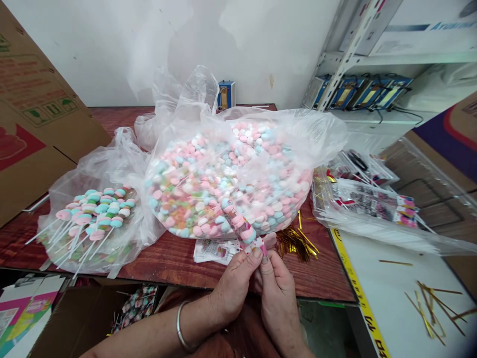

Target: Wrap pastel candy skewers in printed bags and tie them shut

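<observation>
Low in the head view, partly hides the wrapped candy [239, 222]; crops both forearms [158, 325] at the frame; slants left hand [235, 284] and right hand [278, 291] inward, thumbs uppermost, clamped on the candy's lower end, before the clear bag [231, 179].

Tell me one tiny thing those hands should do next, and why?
Perhaps the right hand could reach for a gold tie: both hands pinch the bottom end of the wrapped candy, and gold ties lie close by on the table.
</observation>
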Demonstrator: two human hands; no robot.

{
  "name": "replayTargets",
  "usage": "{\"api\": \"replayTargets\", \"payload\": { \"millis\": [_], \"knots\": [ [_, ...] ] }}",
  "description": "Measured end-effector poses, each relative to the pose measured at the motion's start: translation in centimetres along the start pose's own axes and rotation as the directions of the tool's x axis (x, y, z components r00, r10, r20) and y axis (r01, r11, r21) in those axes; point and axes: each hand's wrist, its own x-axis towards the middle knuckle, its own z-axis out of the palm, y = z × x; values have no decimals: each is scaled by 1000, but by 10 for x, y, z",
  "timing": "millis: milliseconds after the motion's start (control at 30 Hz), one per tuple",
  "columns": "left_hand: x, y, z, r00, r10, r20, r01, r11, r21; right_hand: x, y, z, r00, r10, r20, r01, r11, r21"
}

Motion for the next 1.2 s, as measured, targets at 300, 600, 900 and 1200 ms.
{"api": "replayTargets", "payload": {
  "millis": [300, 600, 900, 1200],
  "knots": [
    [4, 13, -3, 999, -49, 0, 47, 964, 260, 3, -1, 4, 992, 128, -3, -117, 916, 383],
    [6, 17, -7, 1000, 8, 2, -8, 1000, -18, 10, -1, 2, 975, 209, 75, -218, 845, 489],
    [9, 13, -20, 992, 87, -93, -70, 984, 166, 4, 8, 3, 997, -64, -34, 67, 993, 93],
    [4, 23, -36, 975, -138, 175, 145, 989, -29, -2, 5, 8, 848, 195, 494, -493, 635, 595]
  ]
}}
